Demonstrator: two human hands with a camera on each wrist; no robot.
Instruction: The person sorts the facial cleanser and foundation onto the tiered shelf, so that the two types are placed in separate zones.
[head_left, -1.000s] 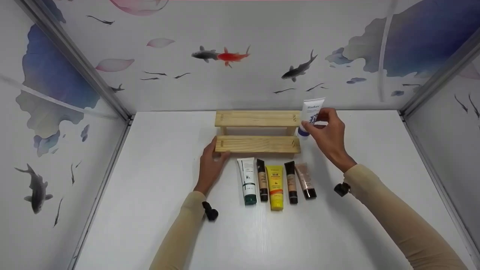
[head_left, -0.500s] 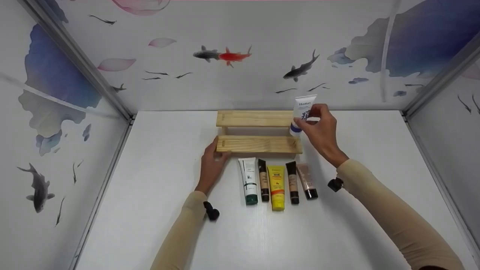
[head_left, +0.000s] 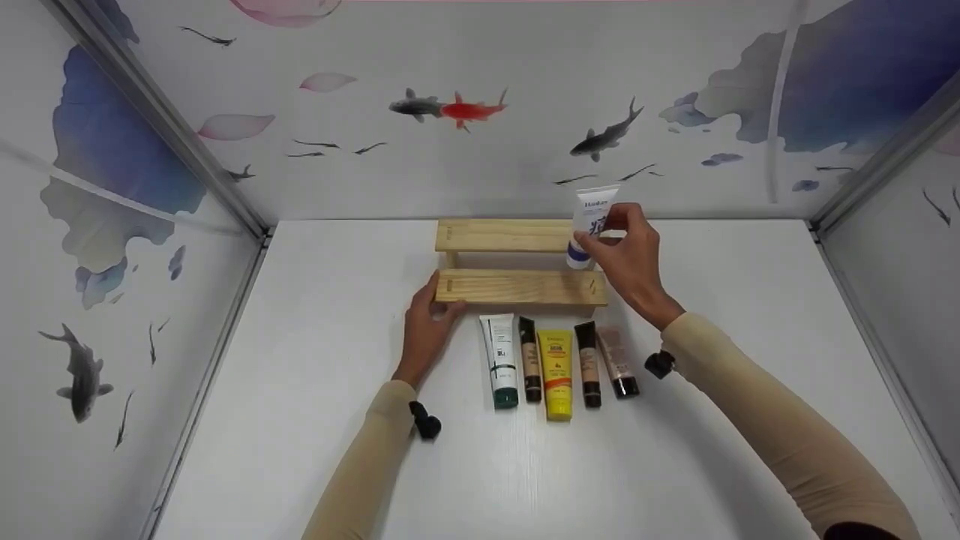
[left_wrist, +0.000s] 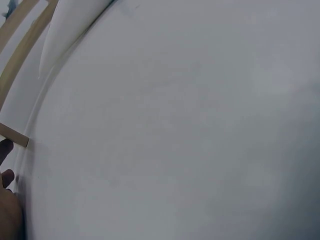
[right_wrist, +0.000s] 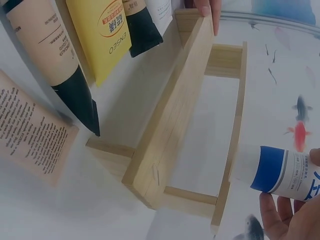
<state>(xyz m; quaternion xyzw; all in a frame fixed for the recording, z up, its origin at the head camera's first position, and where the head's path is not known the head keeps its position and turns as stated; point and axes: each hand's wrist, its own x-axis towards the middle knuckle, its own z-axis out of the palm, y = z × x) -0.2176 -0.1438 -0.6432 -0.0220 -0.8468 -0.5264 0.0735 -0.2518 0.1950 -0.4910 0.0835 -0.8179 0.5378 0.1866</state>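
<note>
My right hand [head_left: 631, 253] pinches a white squeeze tube with a blue band [head_left: 591, 214] between thumb and fingers. The tube is upright, slightly tilted, cap end down, above the right part of a two-tier wooden rack [head_left: 517, 286]. In the right wrist view the tube's pale cap [right_wrist: 246, 162] is at the rear board [right_wrist: 235, 125]; whether they touch, I cannot tell. My left hand [head_left: 426, 334] grips the left end of the rack's front board, thumb in front. In the left wrist view only a few fingertips [left_wrist: 7, 149] show, by a wooden end piece.
In front of the rack lie several tubes in a row: a white one with a green cap [head_left: 501, 360], a yellow one [head_left: 556, 375], two beige ones with black ends [head_left: 530, 360] and a pinkish one [head_left: 616, 360]. Printed panels [head_left: 480, 172] wall the white table.
My right hand has carried the white tube leftward, from beside the rack's right end to over its right part. The left hand stays at the rack, and the row of tubes lies as before.
</note>
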